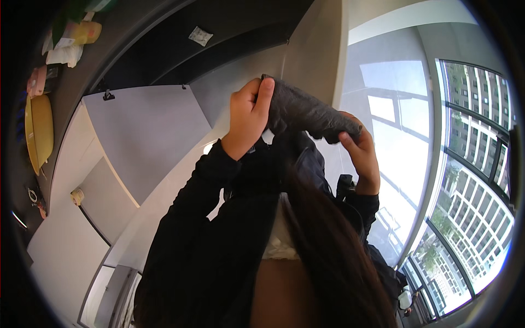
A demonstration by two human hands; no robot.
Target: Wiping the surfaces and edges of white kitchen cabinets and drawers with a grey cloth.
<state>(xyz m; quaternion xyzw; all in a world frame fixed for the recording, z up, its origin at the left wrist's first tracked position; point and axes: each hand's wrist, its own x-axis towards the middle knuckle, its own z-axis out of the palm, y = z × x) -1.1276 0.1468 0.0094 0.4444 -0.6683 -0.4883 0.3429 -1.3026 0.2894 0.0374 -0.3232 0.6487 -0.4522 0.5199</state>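
A dark grey cloth (305, 108), fuzzy on its surface, is stretched between my two hands in front of my body. My left hand (248, 110) pinches its upper left corner, thumb on the near side. At the cloth's lower right end, my right hand (361, 149) grips the edge between thumb and fingers. The cloth slants down from left to right, and its lower edge hangs in uneven folds. Black sleeves cover both my arms. What the cloth is, a towel or a garment, I cannot tell.
An open cabinet door (147, 131) stands at the left, beside a dark cabinet interior holding a small white packet (201, 36). A yellow bowl (39, 133) and other items lie on the dark counter at far left. Large windows (471, 172) line the right.
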